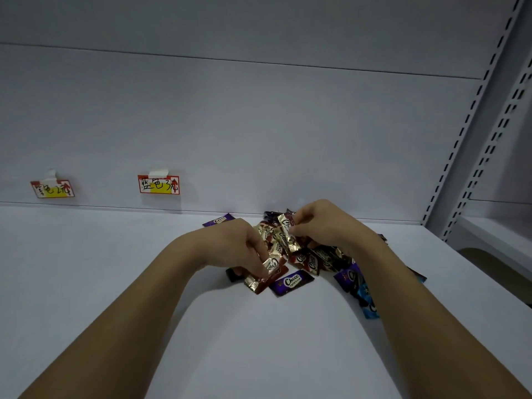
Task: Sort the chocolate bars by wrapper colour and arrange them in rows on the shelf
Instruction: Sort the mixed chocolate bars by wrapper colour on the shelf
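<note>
Chocolate bars (312,262) in mixed pile on shelf (100,254), frame centre. Left hand (247,249) pinches gold-brown bar (266,276), long axis diagonal. Right hand (316,223) pinches gold bar (289,233), nearly upright. Purple bar (291,282) lies beside. Price tags (159,184) upper left.

Place: a shop.
Fixture: white metal shelf (86,254) with a plain back panel (259,125) and slotted uprights (472,133) at the right.
Labels: two handwritten price tags (159,184) taped to the panel.
Goods: wrapped chocolate bars (290,282) heaped together.
</note>
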Tool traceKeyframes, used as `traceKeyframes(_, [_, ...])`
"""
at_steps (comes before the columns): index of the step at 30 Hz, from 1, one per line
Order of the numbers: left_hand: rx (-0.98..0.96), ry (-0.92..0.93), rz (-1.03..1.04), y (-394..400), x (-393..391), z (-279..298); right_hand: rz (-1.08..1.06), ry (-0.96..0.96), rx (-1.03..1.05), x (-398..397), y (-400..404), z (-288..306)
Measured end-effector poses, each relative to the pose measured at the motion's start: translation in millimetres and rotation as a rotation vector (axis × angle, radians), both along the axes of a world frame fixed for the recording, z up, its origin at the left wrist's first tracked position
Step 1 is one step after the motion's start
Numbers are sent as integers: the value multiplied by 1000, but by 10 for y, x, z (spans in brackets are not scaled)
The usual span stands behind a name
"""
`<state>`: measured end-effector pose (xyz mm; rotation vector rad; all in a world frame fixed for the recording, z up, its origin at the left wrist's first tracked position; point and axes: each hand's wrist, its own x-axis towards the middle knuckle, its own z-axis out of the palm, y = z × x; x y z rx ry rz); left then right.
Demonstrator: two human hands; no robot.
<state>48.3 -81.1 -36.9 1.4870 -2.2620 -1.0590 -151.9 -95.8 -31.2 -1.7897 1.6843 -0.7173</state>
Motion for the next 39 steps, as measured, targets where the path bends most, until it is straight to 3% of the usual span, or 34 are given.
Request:
traceKeyframes(5, [-125,-103,70,-103,79,-27,1,78,-34,50,-4,-54])
traceKeyframes(12, [1,14,-39,-5,25,17,-26,87,-53,50,-35,-84])
traceKeyframes(18, [-76,-120,-40,-1,-46,-18,-34,161,-86,97,-35,-125])
traceKeyframes(23, [-66,-136,-92,7,-73,-20,-24,267,-102,164,1,-124])
traceKeyframes(32, [-20,-148,-157,7,-93,-47,23,271,-94,233,49,-114])
traceKeyframes(35, [-6,-44,-121,-11,-4,1,40,302,-100,257,80,-117])
traceKeyframes(39, [-115,291,129,-94,187,115,52,344,-64,278,95,-120])
